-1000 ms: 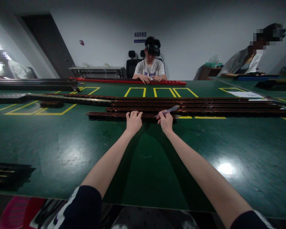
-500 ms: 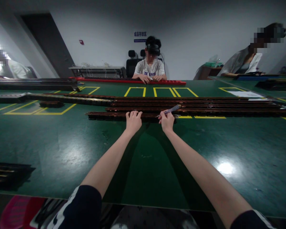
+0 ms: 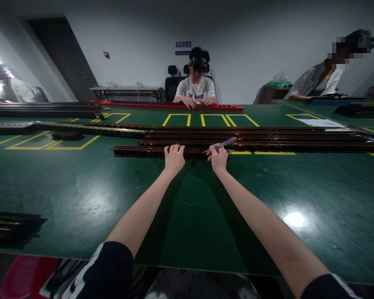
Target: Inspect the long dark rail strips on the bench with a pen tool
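My left hand (image 3: 174, 158) lies on the nearest long dark strip (image 3: 137, 151), its fingers curled over the strip's top. My right hand (image 3: 217, 158) is closed round a slim clear-handled tool (image 3: 222, 144), whose tip points left at the same strip. Behind it several more long dark brown strips (image 3: 268, 137) lie side by side across the green table (image 3: 187, 199).
A person sits across the table at a red strip (image 3: 174, 106). Another person leans at the far right, and one more is at the far left. Dark strips lie stacked at the far left (image 3: 40, 110) and near left edge (image 3: 9, 226). Yellow outlines mark the tabletop.
The nearest strip has slid a little to the left under my left hand. My right hand with the tool has hardly moved.
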The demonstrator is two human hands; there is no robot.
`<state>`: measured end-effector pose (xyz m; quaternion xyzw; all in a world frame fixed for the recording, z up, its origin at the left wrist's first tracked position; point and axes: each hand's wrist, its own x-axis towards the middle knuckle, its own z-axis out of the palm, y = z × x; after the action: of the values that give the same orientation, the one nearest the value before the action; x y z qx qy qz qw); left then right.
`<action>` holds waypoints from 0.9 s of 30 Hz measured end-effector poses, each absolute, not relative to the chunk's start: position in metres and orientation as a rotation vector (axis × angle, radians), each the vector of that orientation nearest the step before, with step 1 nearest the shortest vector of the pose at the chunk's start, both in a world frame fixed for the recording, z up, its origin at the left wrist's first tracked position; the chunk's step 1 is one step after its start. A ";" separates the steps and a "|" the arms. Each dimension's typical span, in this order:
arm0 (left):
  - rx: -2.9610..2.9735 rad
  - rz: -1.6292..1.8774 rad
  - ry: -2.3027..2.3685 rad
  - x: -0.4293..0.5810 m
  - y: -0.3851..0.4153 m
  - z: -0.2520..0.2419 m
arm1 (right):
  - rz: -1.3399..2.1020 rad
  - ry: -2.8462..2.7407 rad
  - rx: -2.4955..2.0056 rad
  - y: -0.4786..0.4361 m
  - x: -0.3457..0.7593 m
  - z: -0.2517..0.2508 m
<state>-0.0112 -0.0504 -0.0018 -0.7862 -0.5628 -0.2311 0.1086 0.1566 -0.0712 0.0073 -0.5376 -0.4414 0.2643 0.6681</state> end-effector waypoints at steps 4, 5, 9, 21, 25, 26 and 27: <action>-2.304 -0.698 -1.661 -0.011 -0.050 -0.002 | 0.559 -0.927 -1.251 -0.071 0.157 0.009; -2.308 -0.701 -1.658 -0.011 -0.050 -0.002 | 0.558 -0.926 -1.252 -0.072 0.158 0.010; -2.326 -0.699 -1.659 -0.011 -0.050 -0.002 | 0.595 -0.951 -1.211 -0.073 0.158 0.009; -2.428 -0.729 -1.586 -0.012 -0.050 0.000 | 0.613 -0.952 -1.179 -0.074 0.158 0.010; -2.452 -0.743 -1.557 -0.012 -0.048 -0.002 | 0.624 -0.938 -1.169 -0.074 0.158 0.010; -2.457 -0.751 -1.554 -0.012 -0.047 -0.002 | 0.626 -0.929 -1.166 -0.074 0.158 0.010; -2.459 -0.758 -1.552 -0.012 -0.047 -0.003 | 0.626 -0.921 -1.163 -0.074 0.157 0.010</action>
<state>-0.0122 -0.0465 -0.0032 -0.8163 -0.5154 -0.2518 0.0682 0.1575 -0.0737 0.0099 -0.5207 -0.4122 0.2802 0.6931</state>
